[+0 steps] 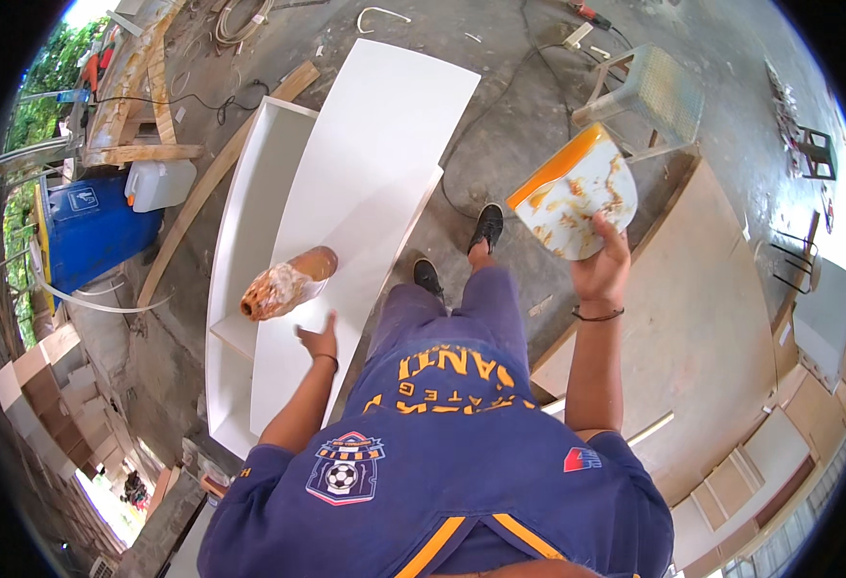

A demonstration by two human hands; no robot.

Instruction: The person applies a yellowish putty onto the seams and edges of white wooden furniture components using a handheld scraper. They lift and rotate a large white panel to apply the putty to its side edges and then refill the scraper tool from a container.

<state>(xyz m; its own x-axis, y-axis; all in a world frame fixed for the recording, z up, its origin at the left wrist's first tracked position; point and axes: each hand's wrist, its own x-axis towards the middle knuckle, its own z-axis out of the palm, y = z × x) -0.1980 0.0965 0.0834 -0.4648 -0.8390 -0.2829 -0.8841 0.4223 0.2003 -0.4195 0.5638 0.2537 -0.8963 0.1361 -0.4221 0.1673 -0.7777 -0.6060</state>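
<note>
One stained bowl [582,197], right of the white panel [375,125], is clasped in the person's right hand [603,260]. The empty left hand [320,340] spreads near a crusted bottle [290,282] on the panel. Farther right stands a stool [663,94].

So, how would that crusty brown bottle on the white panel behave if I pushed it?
The brown bottle looks rounded, so it may roll on its side. Its lumpy crust would probably make that roll uneven. The white panel looks smooth, so sliding seems likely too.
</note>
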